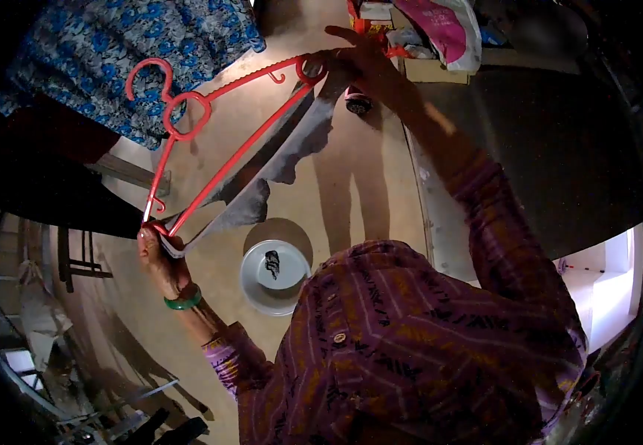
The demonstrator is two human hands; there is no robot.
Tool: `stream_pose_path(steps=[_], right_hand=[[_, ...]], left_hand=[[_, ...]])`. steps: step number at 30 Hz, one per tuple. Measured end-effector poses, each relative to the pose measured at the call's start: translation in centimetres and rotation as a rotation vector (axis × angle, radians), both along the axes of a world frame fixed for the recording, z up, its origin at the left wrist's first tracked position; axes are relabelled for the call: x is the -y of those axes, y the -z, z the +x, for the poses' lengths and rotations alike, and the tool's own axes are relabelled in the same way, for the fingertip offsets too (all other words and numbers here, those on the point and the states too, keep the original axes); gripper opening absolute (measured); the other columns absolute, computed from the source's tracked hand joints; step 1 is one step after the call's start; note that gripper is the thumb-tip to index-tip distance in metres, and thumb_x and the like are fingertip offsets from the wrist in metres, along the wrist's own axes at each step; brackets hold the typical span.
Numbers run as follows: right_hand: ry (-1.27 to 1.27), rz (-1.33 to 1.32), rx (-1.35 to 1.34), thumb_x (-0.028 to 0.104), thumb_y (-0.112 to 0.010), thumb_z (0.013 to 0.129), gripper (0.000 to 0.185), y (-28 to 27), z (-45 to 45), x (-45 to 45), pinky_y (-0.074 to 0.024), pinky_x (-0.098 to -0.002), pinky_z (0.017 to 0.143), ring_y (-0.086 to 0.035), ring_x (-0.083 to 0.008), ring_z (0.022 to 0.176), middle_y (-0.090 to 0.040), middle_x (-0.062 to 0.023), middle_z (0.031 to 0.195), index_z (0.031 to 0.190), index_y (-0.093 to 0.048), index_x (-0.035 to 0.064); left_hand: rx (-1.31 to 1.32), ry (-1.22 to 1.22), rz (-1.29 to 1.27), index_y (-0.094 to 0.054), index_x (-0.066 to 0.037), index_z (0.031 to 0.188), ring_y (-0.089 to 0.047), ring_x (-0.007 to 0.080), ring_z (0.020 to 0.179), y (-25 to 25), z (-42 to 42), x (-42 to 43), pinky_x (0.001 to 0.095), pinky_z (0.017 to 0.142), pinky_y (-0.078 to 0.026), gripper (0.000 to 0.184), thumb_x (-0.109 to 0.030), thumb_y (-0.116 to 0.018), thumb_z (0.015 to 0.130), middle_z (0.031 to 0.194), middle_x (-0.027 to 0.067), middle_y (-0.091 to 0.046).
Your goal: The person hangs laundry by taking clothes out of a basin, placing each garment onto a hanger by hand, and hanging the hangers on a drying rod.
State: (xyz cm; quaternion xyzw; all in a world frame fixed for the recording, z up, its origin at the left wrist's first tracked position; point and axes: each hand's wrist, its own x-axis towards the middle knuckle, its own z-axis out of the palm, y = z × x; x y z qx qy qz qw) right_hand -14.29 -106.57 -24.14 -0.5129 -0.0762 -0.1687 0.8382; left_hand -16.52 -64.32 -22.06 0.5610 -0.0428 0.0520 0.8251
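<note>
A red plastic clothes hanger [243, 153] is held up at a slant in front of me, its hook toward the upper left. My left hand [162, 259], with a green bangle on the wrist, is closed around the hanger's lower corner and an edge of grey cloth [300, 141]. At the opposite corner my right hand [369, 68] pinches the hanger and the cloth, one finger stretched out. The cloth hangs along the lower bar with an uneven edge; its kind is unclear. Below, a white basin [248, 295] on the floor contains a small dark crumpled piece [272, 264].
Blue flowered fabric [136, 55] hangs at the upper left. Boxes and a pink-and-white bag [444, 30] are at the top right, beside a large dark surface [536, 156]. A wooden frame [84, 256] and clutter stand at the left.
</note>
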Motion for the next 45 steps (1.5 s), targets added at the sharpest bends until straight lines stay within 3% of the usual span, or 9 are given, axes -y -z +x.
stream_pose_path(steps=[2,5,8,11,14,16,17,31,45], right_hand=[[-0.009,-0.025,-0.029,0.001,-0.042,0.078,0.039,-0.2,-0.1,0.1,-0.0442,-0.022,0.053,-0.052,-0.0099,0.061,-0.059,-0.0078,0.086,0.116,-0.041,0.0046],[0.069,-0.615,0.159,0.0,-0.043,0.077,0.041,0.3,0.3,1.7,-0.0442,-0.0214,0.053,-0.053,-0.0099,0.063,-0.059,-0.0092,0.088,0.118,-0.038,0.0045],[0.109,-0.658,0.031,0.016,-0.046,0.084,0.02,0.5,0.3,2.7,-0.0436,-0.0287,0.081,-0.053,-0.0188,0.091,-0.05,-0.0138,0.107,0.093,-0.059,0.0043],[0.013,-0.579,0.016,0.017,-0.046,0.084,0.021,0.6,0.5,2.8,-0.044,-0.0275,0.079,-0.052,-0.0175,0.09,-0.042,-0.0135,0.117,0.093,-0.059,0.003],[0.274,-0.997,0.471,0.002,-0.048,0.078,0.038,1.1,0.8,2.8,-0.0465,-0.0218,0.058,-0.053,-0.0113,0.069,-0.057,-0.0087,0.079,0.116,-0.042,0.0041],[0.015,-0.346,-0.13,0.002,-0.05,0.077,0.031,-0.8,-1.1,1.4,-0.0483,-0.0243,0.065,-0.056,-0.0143,0.076,-0.058,-0.0107,0.087,0.108,-0.05,0.0036],[0.014,-0.347,-0.131,0.002,-0.05,0.077,0.031,-0.7,-1.0,1.5,-0.0483,-0.0243,0.065,-0.056,-0.0143,0.076,-0.058,-0.0107,0.087,0.108,-0.05,0.0036],[-0.093,-0.962,-0.01,0.01,-0.052,0.077,0.029,-3.9,-3.0,1.0,-0.0457,-0.0254,0.069,-0.055,-0.015,0.08,-0.057,-0.009,0.092,0.106,-0.051,0.0041],[0.239,-1.551,0.241,0.018,-0.054,0.078,0.029,-4.5,-6.7,7.0,-0.0432,-0.0265,0.074,-0.054,-0.0158,0.084,-0.056,-0.0073,0.098,0.104,-0.052,0.0046]], left_hand=[[-0.007,-0.024,0.008,-0.05,-0.008,0.078,-0.039,0.0043,0.048,-0.2,0.0,0.1,0.0181,0.041,-0.03,0.017,-0.024,-0.052,0.083,0.062,-0.0039,-0.045],[0.028,0.003,0.044,-0.051,-0.008,0.078,-0.039,0.0046,0.047,-0.2,0.0,0.0,0.0177,0.041,-0.03,0.017,-0.025,-0.053,0.082,0.061,-0.004,-0.045],[0.036,-0.03,0.071,-0.051,-0.008,0.078,-0.039,0.0049,0.048,-0.1,0.0,-0.1,0.0176,0.042,-0.031,0.019,-0.026,-0.053,0.082,0.06,-0.0037,-0.044],[0.063,0.151,0.071,-0.052,-0.009,0.086,-0.043,0.0053,0.06,0.2,0.2,-1.0,0.0193,0.051,-0.034,0.016,-0.023,-0.056,0.08,0.074,-0.004,-0.05],[0.056,0.144,0.048,-0.052,-0.007,0.086,-0.043,0.0049,0.059,0.2,0.3,-0.8,0.0191,0.05,-0.033,0.015,-0.021,-0.056,0.081,0.073,-0.004,-0.05],[0.06,0.102,0.047,-0.052,-0.007,0.085,-0.042,0.0043,0.058,0.2,0.3,-0.6,0.0189,0.049,-0.033,0.015,-0.02,-0.057,0.08,0.071,-0.0041,-0.05],[0.059,0.102,0.047,-0.052,-0.007,0.085,-0.042,0.0043,0.058,0.2,0.3,-0.6,0.0189,0.049,-0.033,0.015,-0.02,-0.057,0.08,0.071,-0.0041,-0.05],[0.142,-0.001,0.106,-0.049,-0.007,0.082,-0.042,0.0059,0.058,-1.4,0.3,-0.5,0.0191,0.051,-0.034,0.02,-0.027,-0.053,0.082,0.068,-0.003,-0.046],[0.283,0.11,0.089,-0.054,-0.005,0.091,-0.047,0.0069,0.071,-4.3,-0.9,1.9,0.0206,0.065,-0.037,0.018,-0.021,-0.052,0.083,0.078,-0.0028,-0.053]])
